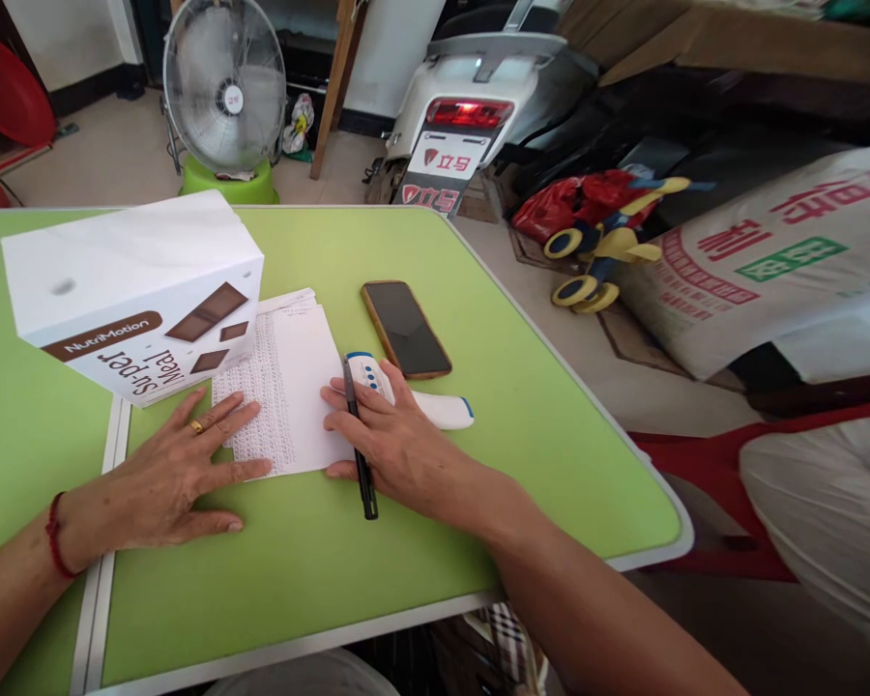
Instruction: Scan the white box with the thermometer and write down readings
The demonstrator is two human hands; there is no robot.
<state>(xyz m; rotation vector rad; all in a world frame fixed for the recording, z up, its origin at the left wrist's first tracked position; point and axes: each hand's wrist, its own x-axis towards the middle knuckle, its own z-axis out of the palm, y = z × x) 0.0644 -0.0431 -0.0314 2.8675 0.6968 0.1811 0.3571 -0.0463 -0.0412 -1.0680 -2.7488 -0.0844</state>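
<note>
My left hand [178, 474] lies flat with its fingers spread, the fingertips on the left part of a white paper sheet [308, 387] covered partly in small handwriting. A ring and a red cord bracelet are on that hand and wrist. My right hand [398, 440] rests at the sheet's right edge, its bent fingers closed around a black pen [363, 474] that points toward me. Partly under this hand is a white and blue handheld device [446, 410], which looks like an infrared thermometer. Just beyond it lies a dark-screened phone [406, 327] in a brown case.
A white NutriMotion box [134, 261] stands on the green table [297, 590], beyond my left hand. Past the table are a fan [224, 97] on a green stool, a white scooter [471, 97], a toy tricycle [601, 256] and a large printed sack [768, 251]. A red chair [717, 474] is at right.
</note>
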